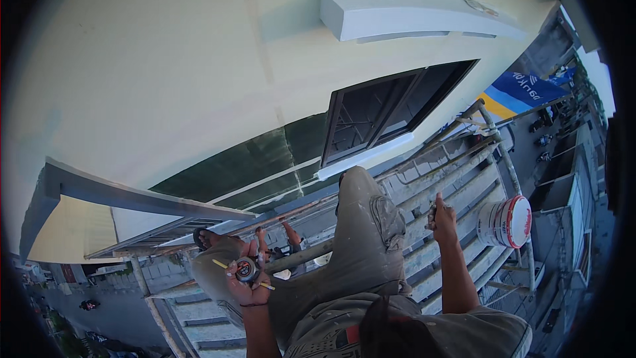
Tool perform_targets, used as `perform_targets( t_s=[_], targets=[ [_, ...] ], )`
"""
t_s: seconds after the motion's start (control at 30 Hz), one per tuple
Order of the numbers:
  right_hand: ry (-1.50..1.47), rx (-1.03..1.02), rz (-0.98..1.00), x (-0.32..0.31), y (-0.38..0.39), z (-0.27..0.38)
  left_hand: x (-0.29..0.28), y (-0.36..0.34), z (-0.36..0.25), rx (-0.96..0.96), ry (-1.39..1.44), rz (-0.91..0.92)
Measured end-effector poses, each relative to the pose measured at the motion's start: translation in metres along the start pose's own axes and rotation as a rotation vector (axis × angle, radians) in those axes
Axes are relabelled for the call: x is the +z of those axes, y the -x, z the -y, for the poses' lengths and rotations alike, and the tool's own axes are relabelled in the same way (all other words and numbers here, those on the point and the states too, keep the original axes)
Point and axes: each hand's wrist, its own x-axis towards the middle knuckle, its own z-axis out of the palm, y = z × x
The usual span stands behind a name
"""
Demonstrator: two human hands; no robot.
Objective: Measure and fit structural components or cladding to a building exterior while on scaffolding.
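Observation:
My left hand (252, 292), low at the centre left, is closed round a round black tape measure (246, 269) and a thin yellow stick like a pencil (219, 263), over my bent grey-trousered leg (305, 292). My right hand (442, 217) is raised to the right of my knee, above the scaffold's slats (424, 238), with its fingers curled; what is in them, if anything, I cannot make out. A white bucket with a red rim (497, 222) lies on the right side of the scaffold, a little beyond that hand.
A cream wall (165, 59) with a dark window (371, 116), ledge (417, 10) and green band (252, 152) fills the top. Another person's arms (288, 232) show below the scaffold rails (497, 146). A blue banner (523, 89) hangs right; a street (99, 318) lies far below.

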Motion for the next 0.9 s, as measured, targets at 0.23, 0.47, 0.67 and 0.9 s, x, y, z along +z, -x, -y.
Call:
perform_targets(
  t_s=[0.23,0.47,0.67,0.9],
  targets=[
    [0.0,-0.18,0.045,-0.033,-0.009,-0.038,0.005,-0.002,0.004,0.004,-0.052,-0.003],
    [0.5,-0.242,-0.129,-0.061,-0.003,-0.049,-0.01,0.001,0.003,-0.034,-0.043,0.007],
    [0.301,-0.069,-0.171,-0.052,0.004,-0.037,-0.007,0.0,0.005,-0.051,-0.03,0.061],
    [0.593,-0.628,-0.533,-0.084,-0.035,-0.082,-0.01,-0.003,0.009,-0.054,-0.057,0.038]
  ],
)
